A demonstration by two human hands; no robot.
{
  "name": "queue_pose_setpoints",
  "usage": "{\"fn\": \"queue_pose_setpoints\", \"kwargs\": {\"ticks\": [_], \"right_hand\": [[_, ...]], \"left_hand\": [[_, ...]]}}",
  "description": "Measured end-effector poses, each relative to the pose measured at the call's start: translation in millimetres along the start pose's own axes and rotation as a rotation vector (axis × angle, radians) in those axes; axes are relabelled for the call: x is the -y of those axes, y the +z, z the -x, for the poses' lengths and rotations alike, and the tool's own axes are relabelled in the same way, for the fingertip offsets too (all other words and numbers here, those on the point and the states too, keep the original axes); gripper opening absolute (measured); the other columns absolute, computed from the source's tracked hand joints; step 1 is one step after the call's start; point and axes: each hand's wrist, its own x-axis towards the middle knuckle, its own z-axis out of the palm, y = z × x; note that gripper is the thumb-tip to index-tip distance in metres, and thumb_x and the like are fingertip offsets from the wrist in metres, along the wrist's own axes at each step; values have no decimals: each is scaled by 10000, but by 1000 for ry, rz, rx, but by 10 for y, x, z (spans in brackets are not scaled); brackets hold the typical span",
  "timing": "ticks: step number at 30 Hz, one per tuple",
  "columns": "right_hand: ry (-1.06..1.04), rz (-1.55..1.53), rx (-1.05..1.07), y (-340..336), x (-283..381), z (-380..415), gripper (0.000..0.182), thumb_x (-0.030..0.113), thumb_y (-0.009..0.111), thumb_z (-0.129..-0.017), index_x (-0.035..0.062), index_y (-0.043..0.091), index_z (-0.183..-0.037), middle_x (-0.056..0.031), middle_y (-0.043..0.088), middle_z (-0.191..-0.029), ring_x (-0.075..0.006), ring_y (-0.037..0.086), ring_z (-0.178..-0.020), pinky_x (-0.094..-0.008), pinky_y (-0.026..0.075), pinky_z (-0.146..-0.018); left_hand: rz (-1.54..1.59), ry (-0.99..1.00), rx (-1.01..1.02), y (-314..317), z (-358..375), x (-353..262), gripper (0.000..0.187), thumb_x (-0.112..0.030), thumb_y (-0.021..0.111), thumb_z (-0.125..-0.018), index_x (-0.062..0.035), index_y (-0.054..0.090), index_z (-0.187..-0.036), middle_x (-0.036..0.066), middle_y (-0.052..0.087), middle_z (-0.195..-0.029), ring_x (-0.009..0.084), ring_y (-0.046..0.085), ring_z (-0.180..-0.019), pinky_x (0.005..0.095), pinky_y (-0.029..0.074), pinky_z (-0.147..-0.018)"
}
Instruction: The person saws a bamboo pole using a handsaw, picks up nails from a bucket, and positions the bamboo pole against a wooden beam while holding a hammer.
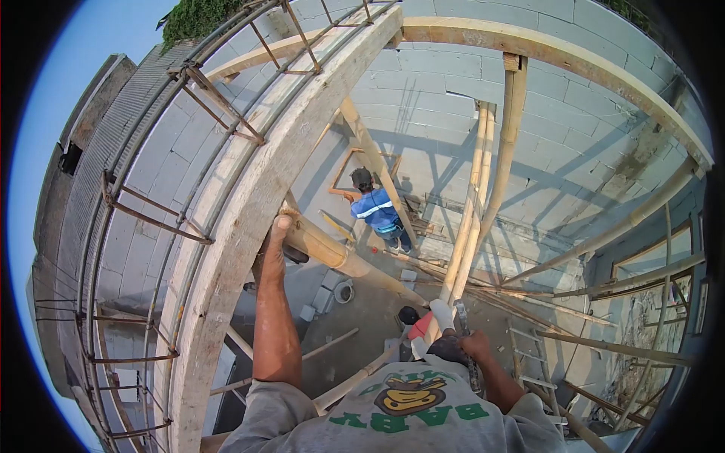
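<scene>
My left hand point(275, 235) reaches up to where a thick bamboo pole point(321, 245) meets a long wooden beam point(264, 170). Its thumb lies against the pole's upper end, and the other fingers are hidden behind the wrist and beam. Low on the right, close to my body, my right hand point(476, 345) is closed beside a dark, narrow metal-looking piece point(461, 317); I cannot tell what that hand holds. Just left of it are a dark rounded shape point(448, 349) and something white point(442, 313).
A tied rebar cage point(106, 198) runs along the beam's left side. Far below, a person point(375, 211) in a blue top faces a grey block wall point(453, 72). Bamboo props point(472, 196) slant up from the floor. A ladder point(529, 351) and a bucket point(343, 291) stand below.
</scene>
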Motion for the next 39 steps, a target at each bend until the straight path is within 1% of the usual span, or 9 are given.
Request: {"fn": "queue_pose_setpoints", "kwargs": {"ticks": [11,14,19,24,26,29,32,37,39], "right_hand": [[-48,21,14,-118,355,61,229,191,662,-664,-35,693,-638,-139,659,-578,-227,671,-542,-346,543,-590],[-7,14,65,-47,333,29,358,331,642,-715,-21,701,-685,-160,665,-617,-282,690,-638,-383,545,-699],[31,-85,117,-76,528,223,288,244,664,-705,-41,693,-674,-137,671,-612,-226,673,-555,-344,550,-604],[37,-281,205,-110,762,361,199,156,703,-704,-37,677,-664,-113,662,-603,-175,645,-506,-303,516,-493],[8,-316,234,-195,952,520,191,147,715,-719,-31,667,-669,-105,649,-594,-165,626,-484,-296,494,-457],[-59,-353,239,-197,1090,623,223,177,715,-732,-28,654,-668,-77,611,-566,-152,567,-450,-289,426,-427],[-105,-327,295,-236,1321,704,178,166,699,-753,-3,651,-723,-64,612,-587,-138,561,-456,-287,427,-431],[-188,-291,337,-190,1751,875,189,189,695,-778,6,664,-813,-56,630,-616,-128,566,-469,-277,440,-441],[-222,-251,375,-118,1770,838,212,208,704,-786,5,667,-832,-53,634,-619,-124,572,-474,-275,450,-448]], "left_hand": [[-6,26,97,14,-49,-90,663,-443,816,-686,-11,624,-1151,109,603,-1118,237,552,-1080,392,401,-980],[49,27,93,52,-28,-91,650,-453,809,-696,-11,630,-1138,119,600,-1122,242,553,-1078,393,395,-986],[98,-15,86,92,39,103,731,-421,800,-742,32,534,-1250,183,532,-1245,285,492,-1167,404,364,-1010],[-139,168,-195,192,616,361,733,-342,667,-876,75,309,-1360,232,380,-1382,288,414,-1239,423,269,-1076],[-150,80,-173,85,1011,729,657,-342,667,-871,94,416,-1293,235,455,-1286,292,462,-1183,398,344,-1018],[-97,-305,301,-88,1491,873,485,-356,580,-929,63,547,-1173,158,603,-1055,221,583,-975,349,439,-895],[-42,-569,786,16,1916,1258,542,-454,477,-968,47,625,-1112,109,669,-991,185,624,-940,317,462,-862],[316,-956,909,310,2245,998,541,-464,492,-963,9,610,-1198,87,661,-1049,166,626,-968,285,481,-834],[457,-958,963,367,2284,1245,515,-447,520,-957,-4,611,-1203,73,657,-1024,146,623,-939,269,483,-817]]}}
